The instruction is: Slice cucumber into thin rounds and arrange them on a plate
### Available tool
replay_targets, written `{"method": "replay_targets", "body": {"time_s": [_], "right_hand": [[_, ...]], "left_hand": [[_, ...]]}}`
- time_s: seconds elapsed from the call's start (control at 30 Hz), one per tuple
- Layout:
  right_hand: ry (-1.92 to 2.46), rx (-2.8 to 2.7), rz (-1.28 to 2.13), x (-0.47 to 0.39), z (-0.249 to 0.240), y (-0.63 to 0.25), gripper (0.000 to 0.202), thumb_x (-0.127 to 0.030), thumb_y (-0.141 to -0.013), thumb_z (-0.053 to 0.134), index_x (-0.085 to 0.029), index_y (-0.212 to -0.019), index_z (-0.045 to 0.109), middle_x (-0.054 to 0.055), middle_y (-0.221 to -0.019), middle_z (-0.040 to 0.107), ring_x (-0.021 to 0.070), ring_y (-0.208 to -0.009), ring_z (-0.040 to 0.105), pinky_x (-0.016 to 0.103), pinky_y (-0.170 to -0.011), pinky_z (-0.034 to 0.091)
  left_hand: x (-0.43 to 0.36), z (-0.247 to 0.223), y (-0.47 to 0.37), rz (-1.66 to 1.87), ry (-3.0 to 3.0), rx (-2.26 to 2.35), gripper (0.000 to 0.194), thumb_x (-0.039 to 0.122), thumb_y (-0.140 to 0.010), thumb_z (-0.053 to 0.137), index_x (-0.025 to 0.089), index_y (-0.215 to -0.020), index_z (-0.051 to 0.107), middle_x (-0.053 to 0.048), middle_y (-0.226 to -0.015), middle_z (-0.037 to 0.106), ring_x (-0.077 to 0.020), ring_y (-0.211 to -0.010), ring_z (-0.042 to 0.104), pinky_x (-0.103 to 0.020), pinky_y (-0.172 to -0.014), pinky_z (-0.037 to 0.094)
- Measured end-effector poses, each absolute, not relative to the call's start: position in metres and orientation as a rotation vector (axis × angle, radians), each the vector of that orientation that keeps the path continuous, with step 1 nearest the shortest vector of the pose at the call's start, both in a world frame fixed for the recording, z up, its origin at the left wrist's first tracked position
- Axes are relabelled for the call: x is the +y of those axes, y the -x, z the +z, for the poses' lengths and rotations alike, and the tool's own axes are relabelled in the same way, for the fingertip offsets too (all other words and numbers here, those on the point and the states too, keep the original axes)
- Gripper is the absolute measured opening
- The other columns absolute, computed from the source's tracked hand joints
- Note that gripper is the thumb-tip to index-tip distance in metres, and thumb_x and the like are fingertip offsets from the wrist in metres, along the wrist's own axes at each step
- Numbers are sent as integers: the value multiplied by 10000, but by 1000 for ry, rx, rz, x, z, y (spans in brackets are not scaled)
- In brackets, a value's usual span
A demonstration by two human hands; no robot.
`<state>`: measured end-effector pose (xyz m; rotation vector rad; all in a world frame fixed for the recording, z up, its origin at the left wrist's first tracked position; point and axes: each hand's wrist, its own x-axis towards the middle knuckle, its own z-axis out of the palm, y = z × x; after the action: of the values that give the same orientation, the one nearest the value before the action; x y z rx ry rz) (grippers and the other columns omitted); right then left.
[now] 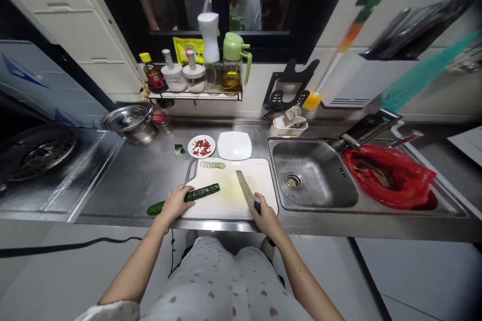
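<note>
On the white cutting board [263, 180] lies a dark green cucumber [203, 192], its cut end pointing right. My left hand [176, 203] is closed around its middle, and its other end sticks out past the board's left edge. In my right hand [265, 214] is the black handle of a kitchen knife [244, 186]; the blade lies over the board, tip pointing away from me, apart from the cucumber. A row of thin cucumber slices [213, 165] lies near the board's far left corner.
Behind the board stand a plate of chopped red pieces [202, 146] and a white plate [234, 145]. Cucumber scraps [179, 150] lie left of them. At right are the sink [316, 175] and a red plastic bag [391, 175]. A lidded pot [131, 123] stands left; bottles line a rack [196, 95].
</note>
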<state>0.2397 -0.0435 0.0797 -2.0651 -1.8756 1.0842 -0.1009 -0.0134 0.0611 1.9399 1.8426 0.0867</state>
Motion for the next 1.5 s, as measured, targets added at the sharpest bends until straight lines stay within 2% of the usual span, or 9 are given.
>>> {"method": "replay_targets", "body": {"time_s": [0.13, 0.27, 0.4, 0.53, 0.77, 1.03, 1.5], "right_hand": [[2134, -1854, 1023, -39, 78, -238, 459, -281, -872, 457, -117, -1301, 471, 155, -1117, 654, 234, -1016, 607, 269, -807, 393], [2149, -1881, 992, -37, 80, -237, 289, -296, -862, 469, -148, -1045, 636, 107, -898, 702, 214, -849, 640, 244, -678, 384], [2167, -1881, 1012, -38, 82, -238, 254, -313, -871, 451, -162, -867, 655, 62, -690, 672, 178, -678, 620, 226, -582, 340], [2160, -1872, 1014, -39, 81, -238, 249, -325, -876, 451, -178, -781, 628, 43, -637, 649, 162, -627, 605, 218, -553, 317], [2161, -1875, 1022, -39, 77, -240, 238, -311, -867, 445, -180, -767, 617, 34, -591, 629, 164, -606, 596, 219, -548, 316], [2148, -1880, 1034, -39, 76, -241, 252, -335, -867, 443, -181, -770, 617, 31, -601, 633, 159, -606, 592, 219, -547, 316], [2156, -1875, 1061, -40, 76, -241, 263, -349, -879, 433, -175, -808, 617, 41, -647, 655, 164, -621, 592, 221, -545, 318]], "left_hand": [[-18, 56, 105, 258, -1906, 1794, 369, 350, -762, 624, 254, -1119, 613, -41, -1093, 622, -227, -1045, 560, -310, -884, 423], [-14, 52, 111, 359, -1853, 1866, 404, 384, -760, 635, 252, -1141, 616, -44, -1099, 626, -228, -1053, 564, -312, -910, 428], [-1, 50, 125, 403, -1786, 2028, 435, 414, -759, 641, 255, -1163, 610, -44, -1106, 630, -226, -1045, 569, -308, -894, 433], [12, 48, 143, 389, -1661, 2262, 444, 440, -768, 625, 253, -1170, 606, -59, -1101, 637, -232, -1017, 585, -308, -854, 443], [31, 45, 160, 205, -1386, 2524, 486, 510, -751, 611, 286, -1182, 600, -86, -1135, 638, -273, -1015, 600, -327, -767, 462], [44, 43, 156, 71, -1331, 2542, 491, 489, -737, 623, 293, -1186, 594, -99, -1162, 629, -288, -1037, 600, -349, -790, 470], [34, 42, 155, 180, -1352, 2524, 636, 596, -698, 610, 277, -1244, 540, -125, -1181, 604, -307, -1058, 578, -383, -818, 460]]}}
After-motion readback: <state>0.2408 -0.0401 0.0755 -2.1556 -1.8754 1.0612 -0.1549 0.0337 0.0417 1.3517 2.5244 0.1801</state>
